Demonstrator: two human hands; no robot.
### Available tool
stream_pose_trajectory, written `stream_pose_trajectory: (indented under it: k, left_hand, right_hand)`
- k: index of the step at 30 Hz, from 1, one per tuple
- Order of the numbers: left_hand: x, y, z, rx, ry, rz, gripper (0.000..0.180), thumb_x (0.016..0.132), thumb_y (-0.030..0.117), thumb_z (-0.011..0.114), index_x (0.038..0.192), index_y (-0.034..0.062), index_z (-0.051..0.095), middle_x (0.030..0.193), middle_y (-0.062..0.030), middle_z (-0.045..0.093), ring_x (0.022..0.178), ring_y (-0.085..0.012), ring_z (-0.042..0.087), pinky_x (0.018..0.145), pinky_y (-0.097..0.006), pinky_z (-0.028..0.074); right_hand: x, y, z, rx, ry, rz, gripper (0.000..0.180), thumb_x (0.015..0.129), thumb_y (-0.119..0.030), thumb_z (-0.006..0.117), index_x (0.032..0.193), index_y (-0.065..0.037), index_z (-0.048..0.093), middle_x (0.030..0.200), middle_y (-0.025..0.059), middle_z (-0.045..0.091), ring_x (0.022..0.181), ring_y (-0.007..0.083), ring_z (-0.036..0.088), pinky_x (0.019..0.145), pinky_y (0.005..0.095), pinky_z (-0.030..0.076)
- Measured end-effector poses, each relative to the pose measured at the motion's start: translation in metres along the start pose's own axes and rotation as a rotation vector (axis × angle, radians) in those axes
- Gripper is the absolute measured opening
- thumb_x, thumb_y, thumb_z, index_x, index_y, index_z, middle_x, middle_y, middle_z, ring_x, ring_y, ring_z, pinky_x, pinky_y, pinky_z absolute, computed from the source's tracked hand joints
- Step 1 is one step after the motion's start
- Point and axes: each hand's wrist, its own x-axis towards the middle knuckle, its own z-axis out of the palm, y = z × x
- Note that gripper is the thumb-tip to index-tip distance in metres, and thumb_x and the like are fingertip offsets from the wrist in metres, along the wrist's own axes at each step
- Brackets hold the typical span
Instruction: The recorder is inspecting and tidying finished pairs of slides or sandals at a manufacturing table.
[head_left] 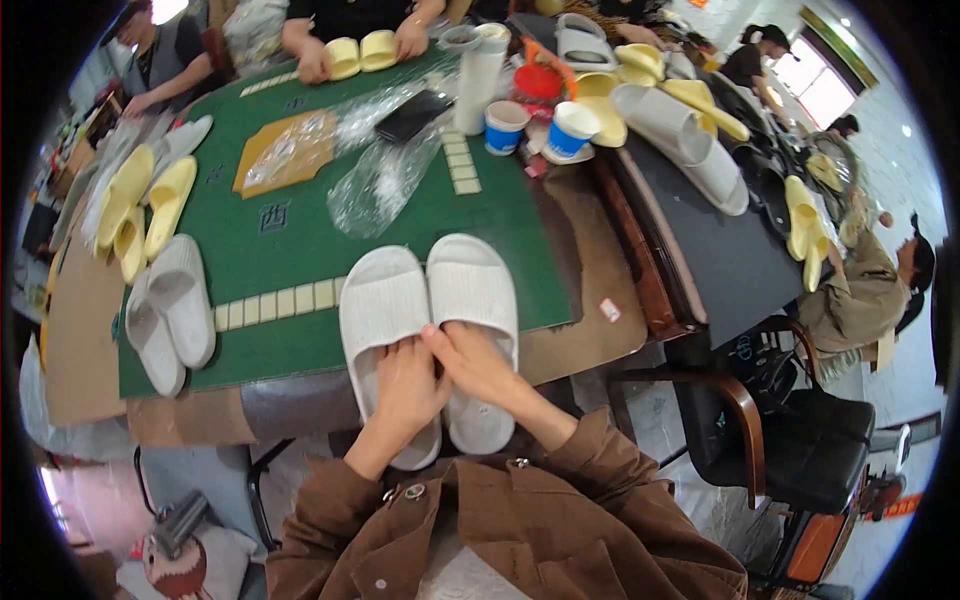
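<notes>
A pair of white slippers stands side by side at the near edge of the table, toes pointing away from me; their heels overhang toward my body. My left hand [408, 388] reaches into the left slipper [384, 298], fingers tucked under its ribbed strap. The right slipper [468, 285] has my right hand [472, 362] at its strap, the thumb at the inner edge where the pair meets. Both hands are closed on the slippers and close together. The straps hide the fingertips.
Grey slippers [188, 295] and yellow slippers [172, 200] lie on the left of the green table mat [400, 225]. Plastic wrap [375, 190], a black phone [413, 115] and paper cups [507, 128] sit farther back. Across the table, a person's hands [411, 38] hold yellow slippers. A black chair [810, 445] stands right.
</notes>
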Motion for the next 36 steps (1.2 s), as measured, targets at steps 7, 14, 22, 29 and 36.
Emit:
stream_pose_trajectory:
  k: [7, 14, 22, 29, 36]
  left_hand:
    - [0.014, -0.001, -0.009, -0.059, -0.138, -0.165, 0.040, 0.076, 0.028, 0.063, 0.101, -0.0033, 0.061, 0.100, -0.0257, 0.062, 0.094, -0.0431, 0.059, 0.088, -0.053, 0.040]
    - [0.021, -0.001, -0.006, -0.108, -0.195, -0.244, 0.036, 0.078, 0.028, 0.060, 0.093, -0.0039, 0.065, 0.093, -0.0268, 0.063, 0.090, -0.0424, 0.061, 0.082, -0.050, 0.046]
    - [0.023, 0.006, -0.009, -0.034, -0.116, -0.251, 0.044, 0.080, 0.037, 0.063, 0.081, -0.0063, 0.067, 0.077, -0.0242, 0.065, 0.072, -0.0402, 0.065, 0.070, -0.048, 0.051]
    - [0.028, 0.010, -0.008, -0.022, -0.071, -0.271, 0.048, 0.086, 0.038, 0.056, 0.082, -0.0087, 0.066, 0.071, -0.0245, 0.064, 0.066, -0.0398, 0.065, 0.068, -0.048, 0.052]
    - [0.023, 0.005, -0.003, -0.044, 0.013, -0.192, 0.046, 0.086, 0.036, 0.056, 0.084, -0.0083, 0.064, 0.071, -0.0254, 0.063, 0.066, -0.0412, 0.063, 0.065, -0.049, 0.051]
  right_hand:
    - [-0.004, -0.004, -0.002, -0.080, -0.042, 0.006, 0.054, 0.098, -0.039, 0.043, 0.106, 0.014, 0.049, 0.106, 0.0354, 0.052, 0.099, 0.0470, 0.050, 0.087, 0.0471, 0.039]
    - [-0.007, -0.008, -0.009, -0.016, -0.117, 0.034, 0.049, 0.098, -0.036, 0.044, 0.112, 0.011, 0.046, 0.112, 0.0326, 0.050, 0.103, 0.0443, 0.049, 0.089, 0.0451, 0.039]
    - [-0.030, -0.028, -0.049, -0.239, -0.072, -0.417, 0.044, 0.095, -0.025, 0.053, 0.123, 0.008, 0.049, 0.110, 0.0242, 0.060, 0.103, 0.0334, 0.058, 0.087, 0.0356, 0.045]
    - [0.042, -0.032, -0.098, 0.024, -0.102, 0.052, 0.020, 0.089, -0.008, 0.055, 0.104, -0.002, 0.067, 0.087, 0.0075, 0.068, 0.076, 0.0129, 0.062, 0.069, 0.0267, 0.049]
    - [0.103, 0.013, -0.078, -0.243, -0.032, -0.346, 0.028, 0.079, 0.001, 0.059, 0.105, -0.006, 0.068, 0.102, 0.0103, 0.062, 0.089, 0.0219, 0.061, 0.077, 0.0316, 0.049]
